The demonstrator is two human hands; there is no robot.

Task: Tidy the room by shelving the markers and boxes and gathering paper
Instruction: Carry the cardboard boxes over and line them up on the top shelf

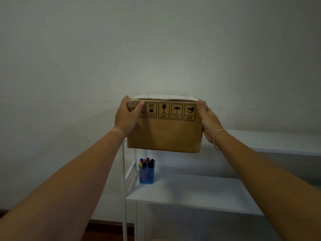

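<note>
A brown cardboard box (pixel 166 134) with black handling symbols along its front is held at the level of the top shelf (pixel 271 141) of a white metal rack. My left hand (pixel 127 117) grips its left upper corner, thumb on the front face. My right hand (pixel 208 120) clasps its right side; a white band circles that wrist. Below the box, a clear blue holder (pixel 146 173) full of several coloured markers (pixel 146 162) stands at the left end of the lower shelf (pixel 199 192). Whether the box's underside rests on the top shelf is hidden.
The white rack has a thin upright post (pixel 124 188) at its left and a perforated front panel (pixel 191 223) under the lower shelf. A plain pale wall (pixel 156 49) lies behind. Dark wooden floor (pixel 107 230) shows at the bottom left.
</note>
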